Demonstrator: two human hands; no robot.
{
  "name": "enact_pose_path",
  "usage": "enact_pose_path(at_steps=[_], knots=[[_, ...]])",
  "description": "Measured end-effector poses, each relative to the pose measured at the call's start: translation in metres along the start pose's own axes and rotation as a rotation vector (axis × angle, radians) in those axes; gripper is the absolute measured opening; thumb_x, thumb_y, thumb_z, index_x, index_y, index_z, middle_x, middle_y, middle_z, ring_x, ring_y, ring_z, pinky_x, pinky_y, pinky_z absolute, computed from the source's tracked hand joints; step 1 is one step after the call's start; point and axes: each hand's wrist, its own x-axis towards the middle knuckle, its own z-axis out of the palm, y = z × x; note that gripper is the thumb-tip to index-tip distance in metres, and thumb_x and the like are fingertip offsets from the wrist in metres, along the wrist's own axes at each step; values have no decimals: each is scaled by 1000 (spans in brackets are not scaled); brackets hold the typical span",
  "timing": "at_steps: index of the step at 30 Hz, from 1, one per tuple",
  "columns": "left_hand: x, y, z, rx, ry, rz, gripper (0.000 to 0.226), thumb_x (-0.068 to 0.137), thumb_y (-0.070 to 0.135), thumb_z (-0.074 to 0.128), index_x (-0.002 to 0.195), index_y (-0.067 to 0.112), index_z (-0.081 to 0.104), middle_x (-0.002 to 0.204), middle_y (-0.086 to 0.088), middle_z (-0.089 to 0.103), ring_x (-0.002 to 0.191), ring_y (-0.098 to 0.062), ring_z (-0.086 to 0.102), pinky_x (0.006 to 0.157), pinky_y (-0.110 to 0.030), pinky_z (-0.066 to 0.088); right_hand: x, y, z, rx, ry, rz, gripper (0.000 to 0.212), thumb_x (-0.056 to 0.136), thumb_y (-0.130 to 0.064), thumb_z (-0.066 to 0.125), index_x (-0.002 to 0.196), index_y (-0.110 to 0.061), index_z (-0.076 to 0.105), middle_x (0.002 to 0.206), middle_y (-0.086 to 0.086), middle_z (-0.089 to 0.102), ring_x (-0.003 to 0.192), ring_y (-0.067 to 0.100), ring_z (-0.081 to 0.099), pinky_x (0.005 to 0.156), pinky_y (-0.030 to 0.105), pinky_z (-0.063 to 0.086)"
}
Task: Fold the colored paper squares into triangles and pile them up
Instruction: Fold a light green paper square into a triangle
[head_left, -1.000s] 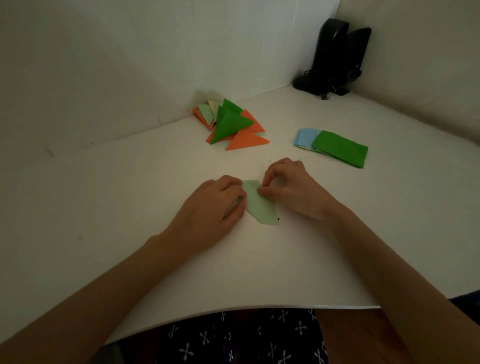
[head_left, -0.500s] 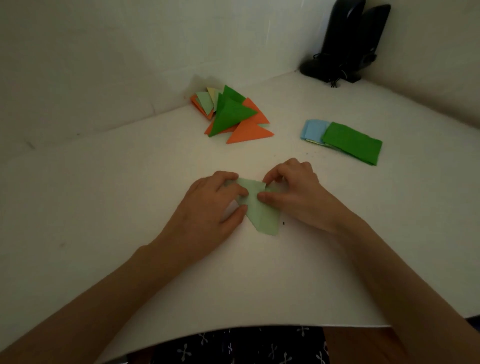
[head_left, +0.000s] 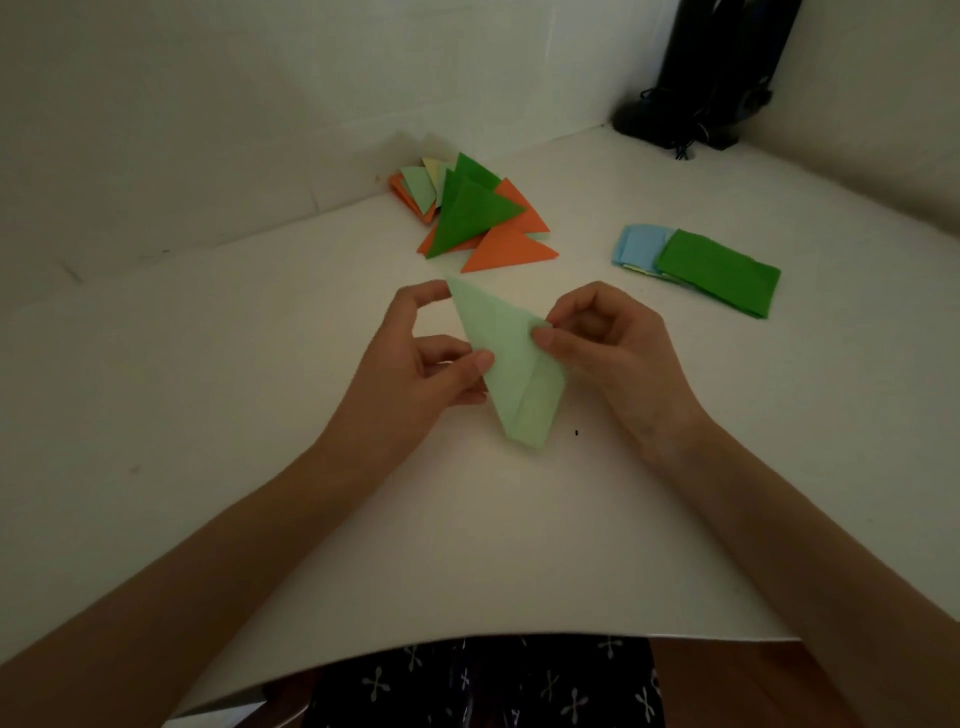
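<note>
A white table (head_left: 208, 415) fills most of the frame. In the upper right corner stands a black device (head_left: 717, 78) with cords at its base. A loose pile of triangles (head_left: 467, 213), orange, dark green, pale green and yellow, lies at upper centre against the wall. To its right is a short stack of squares (head_left: 722, 273), dark green on top and light blue beneath.

The light green paper (head_left: 511, 358), folded to a long triangle, is at centre frame between both hands. The left hand (head_left: 415, 364) pinches its left edge with the thumb, forefinger curled to the top corner. The right hand (head_left: 613, 348) pinches the right corner between thumb and forefinger, its other fingers curled in. A black speck (head_left: 577, 432) sits just beside the paper's lower tip.
</note>
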Motion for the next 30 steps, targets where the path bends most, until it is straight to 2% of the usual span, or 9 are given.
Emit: enact_pose_path(at_steps=[4, 9, 14, 17, 19, 22, 25, 27, 30], knots=[[1, -3, 0, 41, 27, 26, 41, 84, -5, 61, 104, 26, 44, 67, 0, 70, 68, -13, 67, 68, -29, 58, 3, 4, -2, -63, 89, -3, 23, 80, 1, 68, 78, -17, 54, 60, -6, 64, 56, 3, 53, 57, 13, 40], [3, -4, -5, -15, 145, -8, 34, 84, -2, 62, 101, 22, 44, 64, 0, 69, 67, -11, 67, 63, -22, 55, 5, 1, -14, -167, 210, -180, 27, 80, 8, 63, 80, -17, 52, 79, 3, 62, 63, 8, 60, 63, 21, 46], [8, -4, -8, -88, 193, -44, 32, 83, -1, 64, 98, 19, 43, 63, 2, 70, 64, -10, 67, 61, -20, 54, -6, 12, -5, -739, -273, -634, 40, 72, 4, 58, 109, -10, 58, 111, -1, 53, 101, 14, 47, 87, 21, 34], [9, -5, -8, -65, 190, -50, 32, 84, 0, 64, 97, 20, 43, 65, 3, 70, 65, -9, 68, 62, -20, 54, -3, 17, -3, -850, -332, -718, 21, 84, -14, 58, 103, -9, 66, 108, 6, 58, 99, 20, 46, 84, 35, 39], [8, -7, -9, 58, 214, -6, 34, 83, 3, 66, 97, 21, 42, 80, 2, 71, 73, -7, 67, 69, -19, 53, -2, 18, -8, -889, -306, -742, 19, 87, -17, 54, 95, -10, 70, 101, 6, 62, 92, 22, 47, 77, 40, 41], [8, -11, -20, 573, 221, 276, 38, 82, 15, 68, 113, 18, 46, 116, 3, 55, 101, -7, 55, 88, -12, 41, 0, 22, -13, -969, -308, -744, 19, 89, -17, 53, 91, -12, 71, 94, 6, 64, 84, 26, 53, 70, 38, 39], [7, -17, -31, 946, -103, 549, 27, 83, 20, 51, 106, 14, 64, 117, -3, 59, 103, -15, 54, 92, -25, 41, 2, 25, -12, -996, -359, -707, 18, 88, -17, 53, 90, -12, 70, 91, 6, 64, 77, 29, 60, 67, 38, 43], [3, -21, -32, 1035, -258, 583, 29, 83, 19, 45, 97, 14, 69, 112, -5, 66, 99, -16, 59, 86, -30, 46, 2, 24, -12, -991, -387, -685, 19, 87, -17, 52, 90, -10, 70, 89, 7, 65, 75, 28, 62, 65, 40, 47], [-1, -21, -34, 1096, -326, 574, 36, 81, 18, 40, 100, 12, 71, 110, -4, 68, 97, -14, 58, 85, -24, 40, 1, 18, -17, -935, -426, -638, 24, 88, -22, 52, 92, -8, 71, 91, 8, 66, 80, 22, 61, 69, 39, 46]])
